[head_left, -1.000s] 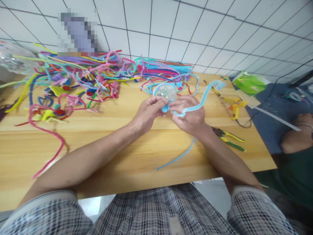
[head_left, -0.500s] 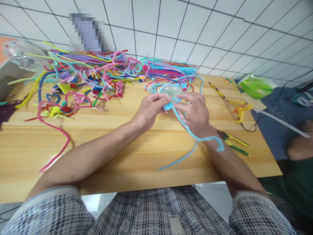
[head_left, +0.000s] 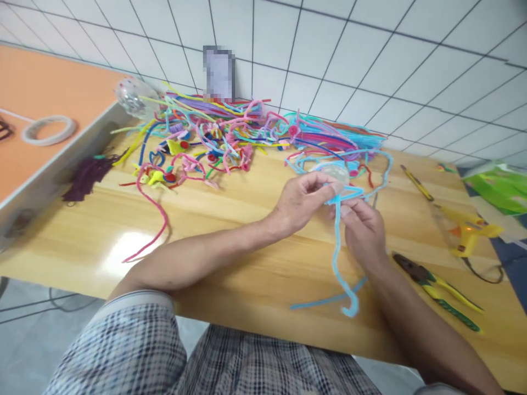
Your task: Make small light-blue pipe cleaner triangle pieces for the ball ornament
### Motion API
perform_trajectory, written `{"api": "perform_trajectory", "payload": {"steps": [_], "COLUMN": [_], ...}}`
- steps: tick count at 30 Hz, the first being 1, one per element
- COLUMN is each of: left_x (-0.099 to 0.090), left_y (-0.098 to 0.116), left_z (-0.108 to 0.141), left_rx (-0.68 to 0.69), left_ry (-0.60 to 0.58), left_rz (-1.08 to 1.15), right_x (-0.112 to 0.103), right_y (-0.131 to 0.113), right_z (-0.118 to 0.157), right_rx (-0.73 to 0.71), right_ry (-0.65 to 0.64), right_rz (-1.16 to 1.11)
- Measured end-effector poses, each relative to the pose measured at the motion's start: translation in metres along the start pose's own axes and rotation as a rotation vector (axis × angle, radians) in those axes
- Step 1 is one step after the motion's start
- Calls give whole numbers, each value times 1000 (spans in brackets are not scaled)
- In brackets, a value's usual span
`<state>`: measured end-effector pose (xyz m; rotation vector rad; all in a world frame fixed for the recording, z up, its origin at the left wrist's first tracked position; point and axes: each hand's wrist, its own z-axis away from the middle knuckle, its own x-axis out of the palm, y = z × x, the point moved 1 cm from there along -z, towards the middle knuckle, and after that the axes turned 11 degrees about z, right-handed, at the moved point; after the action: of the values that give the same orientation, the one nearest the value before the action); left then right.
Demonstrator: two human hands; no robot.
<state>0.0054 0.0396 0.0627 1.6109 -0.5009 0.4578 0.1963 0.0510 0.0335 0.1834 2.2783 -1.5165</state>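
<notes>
My left hand pinches a light blue pipe cleaner at its bundled upper part, thumb over fingers. Close on the right, my right hand has its thumb and fingers pressed together at the underside of the same bundle. One long strand hangs from there and curls at its lower end; a flat blue loop sticks out to the right above my right hand. Just behind the fingers lies a clear round object. A second blue strand lies on the table below.
Piled pipe cleaners line the back of the wooden table. At right are pliers, a yellow glue gun and a cutter knife. A tape roll sits on an orange surface, far left; purple material lies nearer.
The view has swung left. My right hand has dropped from beside the bundle to beneath it. The long blue strand now hangs nearly straight down, and a flat loop shows at right.
</notes>
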Motion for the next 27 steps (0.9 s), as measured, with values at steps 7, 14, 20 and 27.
{"api": "perform_trajectory", "payload": {"steps": [7,14,20,27], "left_x": [-6,-9,-6,-7], "left_y": [-6,-5,-6,-14], "left_z": [-4,-3,1,1], "left_rx": [-21,-48,-86,-123], "left_ry": [-18,47,55,49], "left_rz": [47,8,18,5], "right_x": [5,5,2,8], "right_y": [-10,-16,-25,-18], "right_z": [-4,-8,-9,-10], "right_rx": [0,87,103,207], "right_ry": [-13,-59,-112,-78], "right_rz": [6,-7,0,-108]}}
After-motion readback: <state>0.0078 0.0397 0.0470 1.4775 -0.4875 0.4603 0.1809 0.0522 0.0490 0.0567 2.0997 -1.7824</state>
